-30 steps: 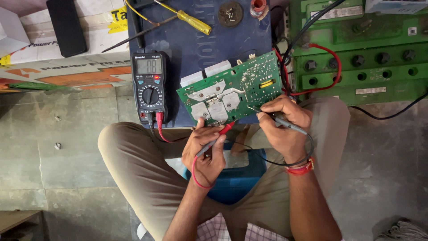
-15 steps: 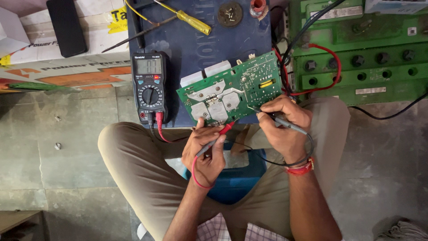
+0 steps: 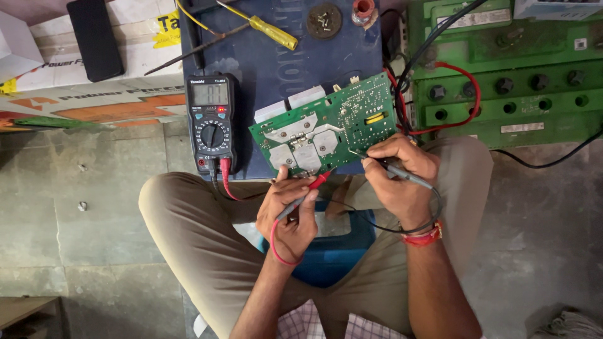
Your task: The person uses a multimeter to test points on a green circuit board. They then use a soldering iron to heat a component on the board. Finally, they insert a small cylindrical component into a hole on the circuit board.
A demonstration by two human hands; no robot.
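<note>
Concrete floor [image 3: 75, 238] underfoot; left hand [image 3: 290, 213] fingers pinch red probe [image 3: 308, 191], right hand [image 3: 402, 172] fingers pinch black probe [image 3: 402, 171] on green circuit board [image 3: 352, 119]; multimeter [image 3: 212, 122] at nine o'clock.

Worn grey concrete floor [image 3: 75, 207] under soft daylight; a cardboard box [image 3: 94, 100] lies upper left; a wooden corner [image 3: 25, 311] shows lower left; green batteries [image 3: 502, 81] stand upper right.

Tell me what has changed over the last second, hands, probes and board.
Nothing has visibly moved. The left hand still holds the red probe at the near edge of the green circuit board, and the right hand still presses the black probe to the board. The multimeter lies where it was.
</note>
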